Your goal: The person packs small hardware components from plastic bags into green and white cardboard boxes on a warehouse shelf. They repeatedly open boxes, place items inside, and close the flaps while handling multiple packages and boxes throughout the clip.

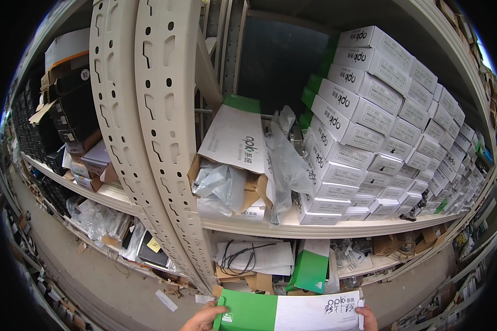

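Note:
A long green and white cardboard box point(252, 308) is held between my two hands at the bottom edge of the view. My left hand point(203, 317) grips its left, green end, with the thumb over the top. Around its right, white end my right hand point(367, 317) is closed. Printing and handwritten marks are on the box's top face. Beyond it, on the lower shelf, lie another green and white box point(310, 267) and a black cable point(238, 258) on white packing material.
White cartons point(360, 120) are stacked on the right of the middle shelf point(314, 231). An opened box point(232, 140) with plastic bags stands beside the perforated steel upright point(161, 124). Black boxes point(72, 103) fill the shelf at left. Paper scraps point(166, 300) lie on the floor.

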Tool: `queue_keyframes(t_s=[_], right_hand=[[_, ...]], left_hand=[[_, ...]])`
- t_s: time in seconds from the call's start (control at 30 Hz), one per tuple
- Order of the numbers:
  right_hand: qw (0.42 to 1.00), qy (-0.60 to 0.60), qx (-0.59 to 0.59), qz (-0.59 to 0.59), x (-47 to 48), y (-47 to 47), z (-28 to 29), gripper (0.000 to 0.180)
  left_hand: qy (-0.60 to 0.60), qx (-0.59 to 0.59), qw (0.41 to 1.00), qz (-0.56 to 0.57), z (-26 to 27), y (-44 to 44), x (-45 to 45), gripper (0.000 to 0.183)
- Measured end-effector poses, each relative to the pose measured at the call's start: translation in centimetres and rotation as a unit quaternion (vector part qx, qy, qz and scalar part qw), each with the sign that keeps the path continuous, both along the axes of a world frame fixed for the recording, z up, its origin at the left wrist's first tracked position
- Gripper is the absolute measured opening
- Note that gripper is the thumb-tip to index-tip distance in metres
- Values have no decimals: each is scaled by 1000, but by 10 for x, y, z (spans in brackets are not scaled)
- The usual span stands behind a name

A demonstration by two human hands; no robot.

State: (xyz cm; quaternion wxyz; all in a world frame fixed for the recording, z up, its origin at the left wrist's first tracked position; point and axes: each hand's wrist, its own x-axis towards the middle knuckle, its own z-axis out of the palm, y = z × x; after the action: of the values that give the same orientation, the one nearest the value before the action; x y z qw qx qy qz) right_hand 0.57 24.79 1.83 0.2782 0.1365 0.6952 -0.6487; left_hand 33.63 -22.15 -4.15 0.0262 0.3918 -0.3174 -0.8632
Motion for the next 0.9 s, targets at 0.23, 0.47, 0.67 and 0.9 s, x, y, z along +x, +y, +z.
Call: queue_keyframes(t_s=[0.23, 0.47, 0.67, 0.9], right_hand=[[921, -35, -366, 130, -30, -7, 7, 59], [897, 30, -426, 116, -49, -24, 0, 40], [901, 194, -348, 173, -88, -64, 3, 42], [814, 505, -89, 275, -119, -76, 48, 28]], left_hand=[[126, 5, 991, 49, -17, -6, 14, 54], [166, 49, 976, 135, -5, 10, 2, 65], [163, 71, 965, 193, -43, 63, -6, 52], [100, 86, 948, 291, -77, 112, 13, 44]])
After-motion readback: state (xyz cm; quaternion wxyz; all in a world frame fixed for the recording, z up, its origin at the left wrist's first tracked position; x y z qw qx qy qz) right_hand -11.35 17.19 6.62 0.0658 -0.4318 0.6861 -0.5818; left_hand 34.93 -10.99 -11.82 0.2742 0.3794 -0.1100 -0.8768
